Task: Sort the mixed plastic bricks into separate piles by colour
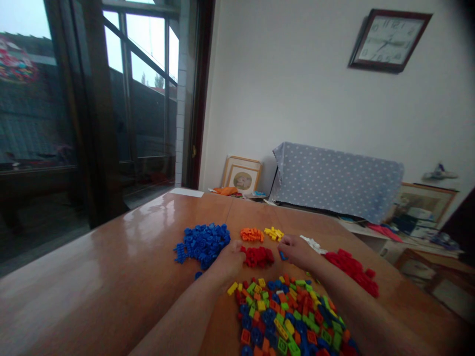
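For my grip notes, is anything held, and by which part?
Can't tell: left hand is at red bricks, right hand at a blue piece; fingertips unclear.

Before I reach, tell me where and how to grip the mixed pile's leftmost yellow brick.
Pinch the yellow brick across its long sides, probably best from the left: it's elongated, its outer end pointing away from the mixed pile.

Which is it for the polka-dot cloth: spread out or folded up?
Spread: the polka-dot cloth drapes broadly, its front hanging down like a cover.
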Motion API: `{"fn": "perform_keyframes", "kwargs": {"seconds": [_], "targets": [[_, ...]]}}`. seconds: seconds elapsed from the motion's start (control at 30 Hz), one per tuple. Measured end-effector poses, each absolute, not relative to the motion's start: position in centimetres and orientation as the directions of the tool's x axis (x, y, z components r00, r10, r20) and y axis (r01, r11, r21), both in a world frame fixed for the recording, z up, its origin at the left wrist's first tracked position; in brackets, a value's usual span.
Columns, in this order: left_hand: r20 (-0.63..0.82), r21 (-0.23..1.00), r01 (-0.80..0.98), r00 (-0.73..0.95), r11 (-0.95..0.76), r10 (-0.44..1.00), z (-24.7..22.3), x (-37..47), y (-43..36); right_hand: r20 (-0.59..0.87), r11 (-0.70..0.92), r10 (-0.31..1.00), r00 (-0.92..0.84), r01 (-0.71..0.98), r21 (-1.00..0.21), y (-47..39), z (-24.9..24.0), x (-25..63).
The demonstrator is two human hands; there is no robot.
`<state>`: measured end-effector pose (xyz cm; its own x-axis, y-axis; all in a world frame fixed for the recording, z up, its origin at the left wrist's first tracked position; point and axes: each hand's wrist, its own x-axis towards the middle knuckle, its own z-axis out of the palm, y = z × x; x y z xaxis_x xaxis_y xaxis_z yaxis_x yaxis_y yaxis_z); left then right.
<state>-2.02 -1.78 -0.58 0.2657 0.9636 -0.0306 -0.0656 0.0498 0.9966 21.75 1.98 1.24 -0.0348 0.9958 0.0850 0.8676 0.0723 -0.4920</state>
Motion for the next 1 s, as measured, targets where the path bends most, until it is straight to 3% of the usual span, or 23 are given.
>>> {"fn": "perform_keyframes", "kwargs": {"seconds": [0.2,0.37,0.57,0.7,1.0], "targets": [[-0.039,0.991,0.135,0.132,0.021,0.990,0.9,-2.0,-2.6,-0.007,0.024,0.999,-0.041,0.705,-0.709,-2.3,2.2,24.7],[0.078,0.943,0.296,0.237,-0.149,0.968,-0.1,-2.0,-2.2,-0.021,-0.002,0.999,-0.025,0.607,-0.795,-6.2,2.4,26.3],[0.039,0.904,0.379,0.389,-0.198,0.920,-1.1,-2.1,-2.3,0.001,-0.027,0.999,0.050,0.550,-0.835,-7.6,0.5,28.3],[0.061,0.870,0.419,0.433,-0.261,0.899,-0.8,-2.1,-2.8,0.022,0.051,0.998,-0.055,0.591,-0.805,-7.1,-0.8,30.0],[0.094,0.791,0.498,0.475,-0.355,0.875,0.2,-0.8,-4.0,0.012,0.170,0.981,-0.195,0.821,-0.545,-7.9,-0.5,29.4]]}}
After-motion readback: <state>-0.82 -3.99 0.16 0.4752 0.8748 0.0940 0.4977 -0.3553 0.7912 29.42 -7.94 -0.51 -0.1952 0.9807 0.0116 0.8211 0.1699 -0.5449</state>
